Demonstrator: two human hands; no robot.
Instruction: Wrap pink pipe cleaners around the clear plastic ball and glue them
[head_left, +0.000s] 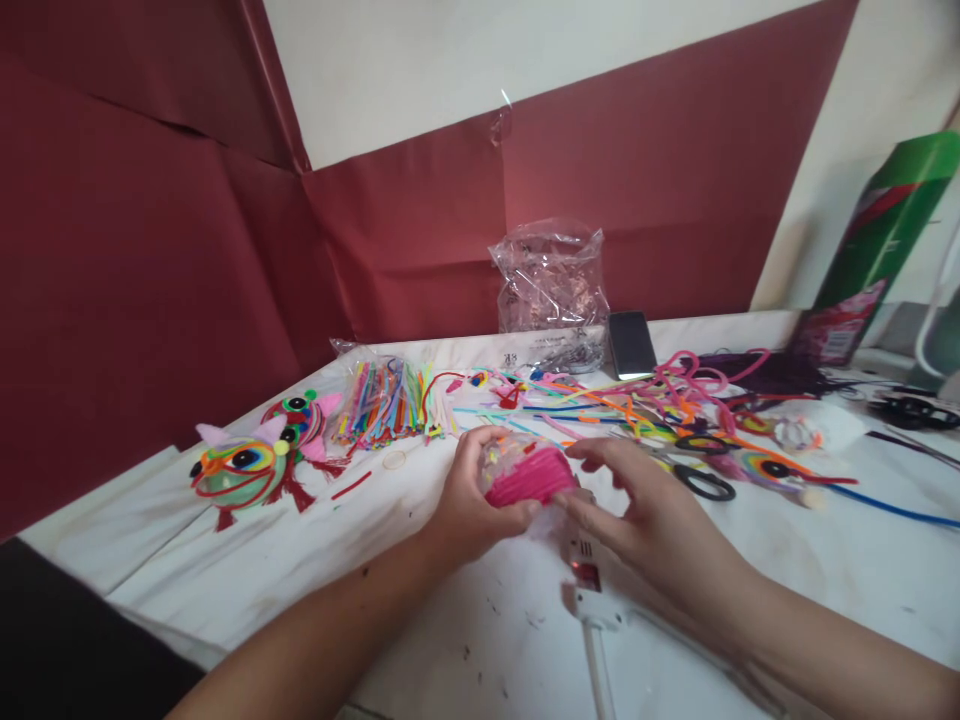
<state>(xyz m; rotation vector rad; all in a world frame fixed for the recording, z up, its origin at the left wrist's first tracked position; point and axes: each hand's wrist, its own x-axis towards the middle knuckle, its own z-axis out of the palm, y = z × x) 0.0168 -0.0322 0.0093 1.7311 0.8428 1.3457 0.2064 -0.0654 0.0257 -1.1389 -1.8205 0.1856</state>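
Observation:
A clear round ball (529, 478) wrapped on its near side with rows of bright pink pipe cleaner is between my two hands. My left hand (466, 502) is closed around its left side, thumb across the lower front. On the right side of the ball, my right hand (646, 505) has curved fingers, with thumb and index finger at the pink strands. Its other fingers are partly hidden. Just beneath the hands lies a white device with a red switch (586, 574) and a cord. Scissors (703, 480) with black handles rest right of my right hand.
Two decorated ball figures (241, 470) stand left. Behind are a bundle of pipe cleaners (390, 405), a clear plastic bag (555, 285) and a phone (632, 345). Loose pink pipe cleaners (694, 380), another decorated figure (772, 468) and a green box (874, 250) are right.

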